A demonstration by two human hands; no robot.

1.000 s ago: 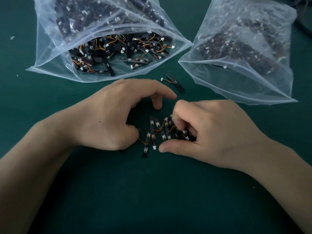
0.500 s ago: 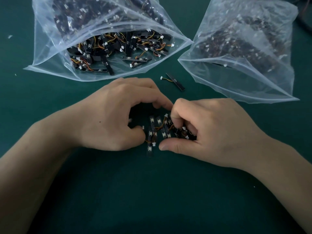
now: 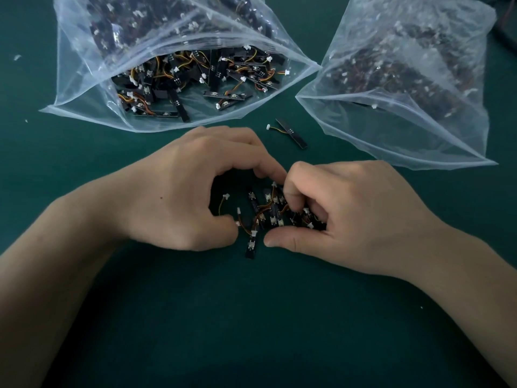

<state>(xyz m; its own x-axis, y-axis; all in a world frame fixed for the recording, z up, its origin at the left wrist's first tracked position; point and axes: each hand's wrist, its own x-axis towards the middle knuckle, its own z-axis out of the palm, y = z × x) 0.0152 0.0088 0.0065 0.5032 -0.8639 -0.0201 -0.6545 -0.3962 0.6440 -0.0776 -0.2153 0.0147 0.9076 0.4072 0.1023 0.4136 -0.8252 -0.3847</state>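
The heap of small black circuit strips (image 3: 268,214) looks like hard, matt board, with tiny white plastic plugs and thin wires in smooth orange and yellow insulation. Under the heap lies a dark green table cover (image 3: 251,317), matt and felt-like. Beyond the heap to the left, a clear plastic zip bag (image 3: 81,88) is thin, glossy and creased. To the right, a second clear plastic bag (image 3: 419,135) looks cloudier. A single black strip (image 3: 291,133) just beyond the heap is equally matt.
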